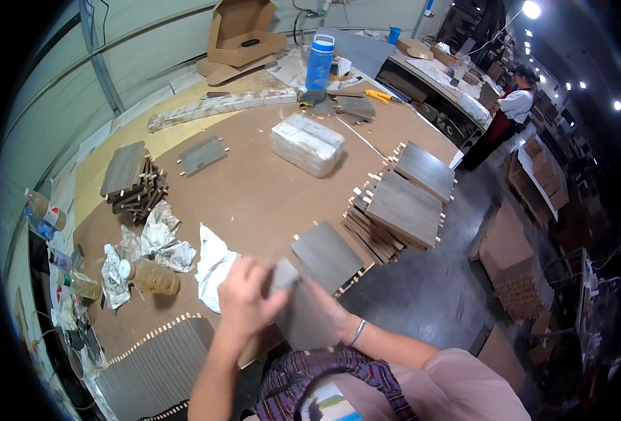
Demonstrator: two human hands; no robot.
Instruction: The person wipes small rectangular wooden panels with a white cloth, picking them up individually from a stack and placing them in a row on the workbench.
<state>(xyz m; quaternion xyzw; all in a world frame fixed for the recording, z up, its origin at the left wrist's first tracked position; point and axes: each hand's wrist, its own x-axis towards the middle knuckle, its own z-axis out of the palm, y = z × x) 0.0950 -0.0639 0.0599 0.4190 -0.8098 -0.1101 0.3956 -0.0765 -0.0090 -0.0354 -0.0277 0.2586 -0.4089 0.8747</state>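
A grey wooden panel (302,316) stands tilted in front of my body. My right hand (335,312) wraps its right side, with the fingers partly hidden behind it. My left hand (249,295) is closed at the panel's upper left edge, thumb against the wood. Directly beside that hand is a crumpled white cloth (214,270); whether the fingers also hold it, I cannot tell. Just beyond my right hand, a similar grey panel (326,256) with pale dowels lies on the table. A long row of upright grey panels (157,368) fills the near left.
Doweled panels form stacks at the right edge (405,207) and far left (124,168). A wrapped white block (307,144) sits mid-table, a blue bottle (319,63) behind it. Stained rags (159,238) and a jar of yellowish liquid (152,276) lie left. Another person (510,112) stands far right.
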